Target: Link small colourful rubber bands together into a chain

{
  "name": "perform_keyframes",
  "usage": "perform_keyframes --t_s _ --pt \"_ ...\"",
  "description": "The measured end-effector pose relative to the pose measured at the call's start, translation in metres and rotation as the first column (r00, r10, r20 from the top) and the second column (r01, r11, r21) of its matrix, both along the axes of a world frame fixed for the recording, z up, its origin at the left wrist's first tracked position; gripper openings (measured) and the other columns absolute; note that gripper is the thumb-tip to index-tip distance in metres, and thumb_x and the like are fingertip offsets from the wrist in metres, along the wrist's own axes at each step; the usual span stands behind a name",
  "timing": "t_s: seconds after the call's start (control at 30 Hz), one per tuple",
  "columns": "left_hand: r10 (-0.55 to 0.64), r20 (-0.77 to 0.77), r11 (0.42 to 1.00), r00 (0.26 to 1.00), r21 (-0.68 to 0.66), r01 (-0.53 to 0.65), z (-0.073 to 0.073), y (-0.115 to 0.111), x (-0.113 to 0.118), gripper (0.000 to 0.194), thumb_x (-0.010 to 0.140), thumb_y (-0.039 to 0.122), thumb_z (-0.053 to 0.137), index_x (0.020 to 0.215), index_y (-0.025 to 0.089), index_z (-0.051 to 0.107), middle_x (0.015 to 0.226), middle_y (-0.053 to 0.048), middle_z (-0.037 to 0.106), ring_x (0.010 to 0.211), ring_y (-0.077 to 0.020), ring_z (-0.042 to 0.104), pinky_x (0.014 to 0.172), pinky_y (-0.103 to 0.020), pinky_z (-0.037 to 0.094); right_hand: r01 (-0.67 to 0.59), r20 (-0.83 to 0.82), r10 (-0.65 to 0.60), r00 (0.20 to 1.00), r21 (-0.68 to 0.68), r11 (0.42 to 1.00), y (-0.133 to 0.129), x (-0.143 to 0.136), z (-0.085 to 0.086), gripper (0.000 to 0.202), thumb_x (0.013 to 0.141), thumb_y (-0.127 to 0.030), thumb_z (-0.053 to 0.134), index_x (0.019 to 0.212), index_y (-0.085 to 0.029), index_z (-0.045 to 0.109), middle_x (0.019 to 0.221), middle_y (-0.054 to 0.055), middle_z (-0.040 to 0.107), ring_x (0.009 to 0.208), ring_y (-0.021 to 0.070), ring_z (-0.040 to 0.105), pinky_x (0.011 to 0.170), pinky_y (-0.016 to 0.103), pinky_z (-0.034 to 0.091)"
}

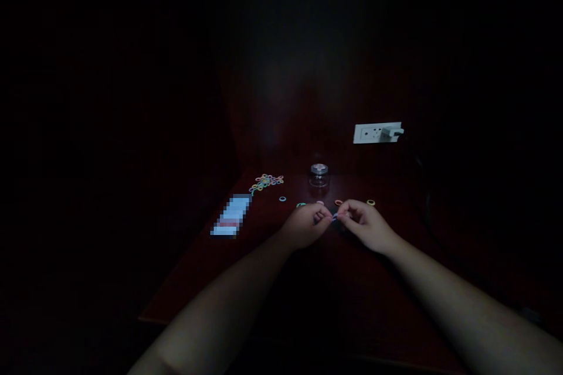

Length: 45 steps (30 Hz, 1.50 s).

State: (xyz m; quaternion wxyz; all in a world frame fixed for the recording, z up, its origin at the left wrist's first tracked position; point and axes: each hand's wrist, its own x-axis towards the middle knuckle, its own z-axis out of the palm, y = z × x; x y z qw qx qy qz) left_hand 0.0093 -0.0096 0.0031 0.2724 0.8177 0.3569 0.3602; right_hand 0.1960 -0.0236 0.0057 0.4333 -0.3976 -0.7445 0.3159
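Observation:
Near the middle of the dark red table, my left hand point(307, 226) and my right hand point(366, 225) meet with their fingertips pinched. Between them they grip a small pale purple-white band point(335, 217). Behind the hands lie a green ring point(301, 205), partly covered by my left hand, a pink ring point(320, 203), an orange-red ring point(338, 203) and a yellow ring point(371, 203). Farther left is a light blue ring point(282, 199). A loose pile of colourful rings point(266, 181) sits at the back left.
A clear jar with a silvery lid point(319, 169) stands behind the hands. On the left of the table point(176, 287) lies a lit, pixelated phone point(232, 216). A wall socket point(373, 133) with a plug is at the back right. The surroundings are very dark.

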Motion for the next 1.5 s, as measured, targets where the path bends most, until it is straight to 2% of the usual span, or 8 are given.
perform_keyframes --t_s 0.13,0.33,0.47,0.73,1.03,1.2,1.4,1.5 --pt "-0.032 0.014 0.999 0.999 -0.012 0.032 -0.001 0.0 0.001 0.015 0.082 0.025 0.053 0.087 0.015 0.063 0.077 -0.002 0.064 0.066 -0.0105 0.055 0.064 -0.022 0.045 -0.012 -0.008 0.011 1.0 -0.013 1.0 0.001 0.001 -0.001 0.019 0.083 -0.034 0.056 0.075 -0.016 0.055 0.06 -0.001 0.052 0.054 0.0111 0.046 0.051 0.024 0.036" --pt "0.0 0.0 0.997 1.0 0.078 0.0 0.006 -0.004 0.0 0.012 0.08 0.023 0.055 0.084 0.016 0.063 0.081 -0.002 0.06 0.071 -0.0113 0.054 0.063 -0.022 0.044 0.025 0.006 -0.026 1.0 0.077 0.997 0.0 0.0 0.002 0.017 0.081 -0.033 0.057 0.074 -0.018 0.057 0.064 0.001 0.053 0.059 0.0135 0.048 0.054 0.025 0.039" --pt "0.001 0.0 0.994 1.0 0.112 -0.001 0.009 -0.007 -0.001 0.013 0.08 0.023 0.055 0.086 0.017 0.064 0.086 -0.003 0.061 0.075 -0.0117 0.055 0.064 -0.022 0.044 0.029 0.0 -0.029 1.0 0.07 0.997 -0.001 -0.001 0.001 0.016 0.081 -0.033 0.057 0.075 -0.018 0.057 0.06 -0.001 0.05 0.056 0.0123 0.045 0.053 0.025 0.038" --pt "-0.001 0.072 1.0 0.997 0.004 0.001 0.004 -0.004 0.002 0.011 0.082 0.023 0.052 0.085 0.016 0.06 0.077 -0.001 0.064 0.066 -0.0096 0.056 0.063 -0.021 0.044 0.01 0.028 -0.012 1.0 0.086 0.996 -0.003 -0.002 0.002 0.015 0.081 -0.032 0.057 0.074 -0.019 0.055 0.058 -0.002 0.047 0.054 0.0121 0.043 0.054 0.026 0.039" --pt "0.053 0.072 0.998 0.996 0.038 -0.056 0.007 -0.004 0.001 0.011 0.081 0.021 0.052 0.085 0.015 0.06 0.079 -0.002 0.064 0.068 -0.0098 0.056 0.065 -0.022 0.046 0.027 0.005 -0.027 1.0 0.007 1.0 -0.001 -0.003 0.0 0.014 0.085 -0.031 0.053 0.078 -0.018 0.052 0.059 -0.001 0.054 0.054 0.0119 0.049 0.052 0.024 0.038" --pt "0.045 0.108 0.998 0.993 0.028 -0.048 0.006 -0.003 0.0 0.013 0.081 0.022 0.052 0.089 0.015 0.06 0.085 -0.003 0.064 0.073 -0.0111 0.058 0.065 -0.022 0.046 0.012 -0.023 -0.012 1.0 -0.012 1.0 -0.001 -0.004 0.001 0.015 0.084 -0.031 0.054 0.079 -0.017 0.052 0.059 -0.001 0.055 0.054 0.0116 0.049 0.052 0.024 0.037" --pt "-0.011 0.109 1.0 0.994 -0.015 0.013 0.005 -0.004 0.001 0.026 0.073 0.013 0.055 0.099 0.015 0.058 0.087 -0.003 0.063 0.071 -0.0095 0.056 0.059 -0.019 0.043 -0.003 -0.083 0.0 0.997 -0.032 0.999 -0.002 -0.005 0.001 0.017 0.082 -0.034 0.056 0.079 -0.017 0.052 0.06 0.0 0.057 0.053 0.0117 0.05 0.05 0.024 0.038" --pt "0.005 0.109 1.0 0.994 -0.005 -0.005 0.004 -0.004 0.0 0.019 0.076 0.017 0.056 0.094 0.015 0.059 0.084 -0.003 0.063 0.069 -0.009 0.055 0.059 -0.019 0.043 0.013 -0.058 -0.013 0.998 -0.007 1.0 -0.001 -0.004 0.001 0.016 0.082 -0.033 0.056 0.078 -0.017 0.052 0.06 -0.001 0.056 0.053 0.0111 0.05 0.052 0.024 0.04"
